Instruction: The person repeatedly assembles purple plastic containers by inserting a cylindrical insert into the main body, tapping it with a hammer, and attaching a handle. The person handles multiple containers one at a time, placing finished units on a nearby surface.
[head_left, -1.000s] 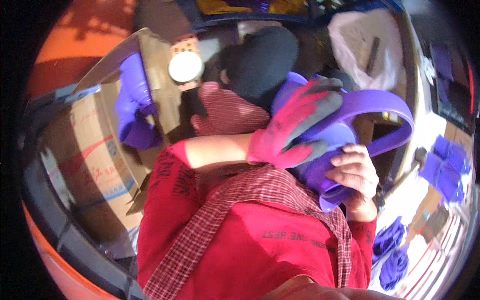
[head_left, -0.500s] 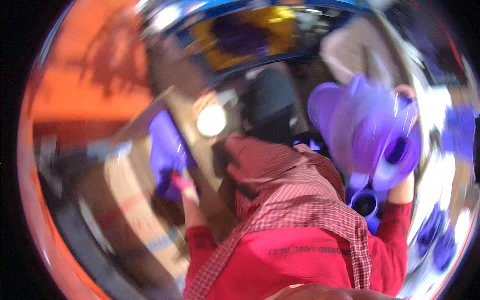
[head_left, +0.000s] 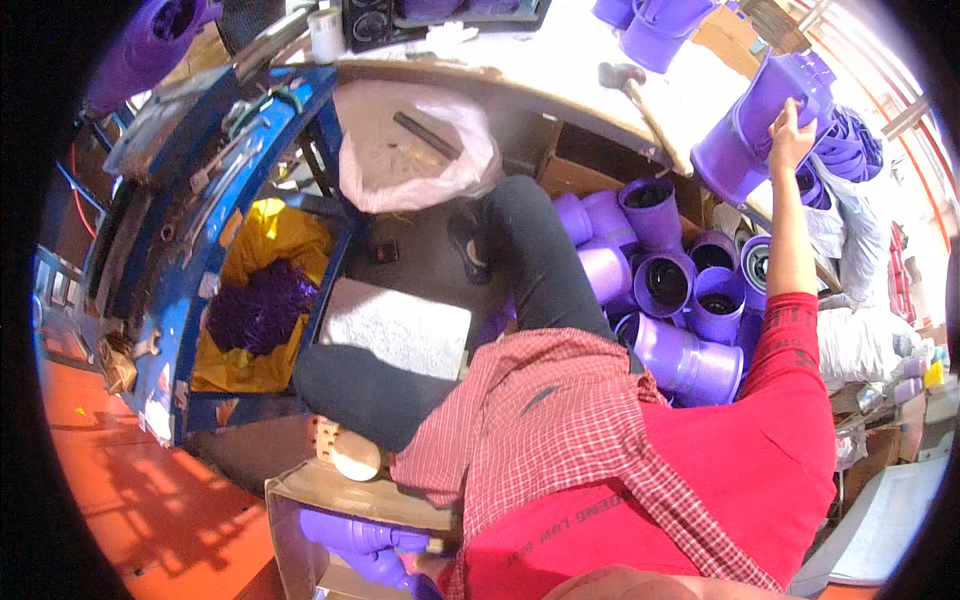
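A person seen from above, in a red top, a checked apron (head_left: 550, 430) and dark trousers, sits with the right arm stretched toward the upper right of the frame. There the bare right hand (head_left: 790, 138) has its fingers curled over a large purple container (head_left: 740, 150), which lies tilted at the edge of a bright white tabletop (head_left: 560, 90). At the lower left of the frame, the left hand (head_left: 432, 566) shows only as a small patch beside the apron, next to a purple piece (head_left: 350, 533) in an open cardboard box (head_left: 365, 497); it is mostly hidden, so I cannot tell how far it is open or whether it grips anything.

Right of centre, below the tabletop, is a heap of purple containers (head_left: 663, 280), some with their dark round mouths facing up. A hammer (head_left: 640, 100) lies on the tabletop near the large container, and purple buckets (head_left: 660, 35) stand at the top right. In the upper middle, a pale sack (head_left: 365, 180) sits with its mouth open and a dark bar (head_left: 425, 135) across it. On the left, a blue metal stand (head_left: 180, 345) carries hand tools, and beside it purple scraps (head_left: 260, 310) lie on a yellow lining (head_left: 285, 235). An orange floor (head_left: 170, 480) fills the lower left.
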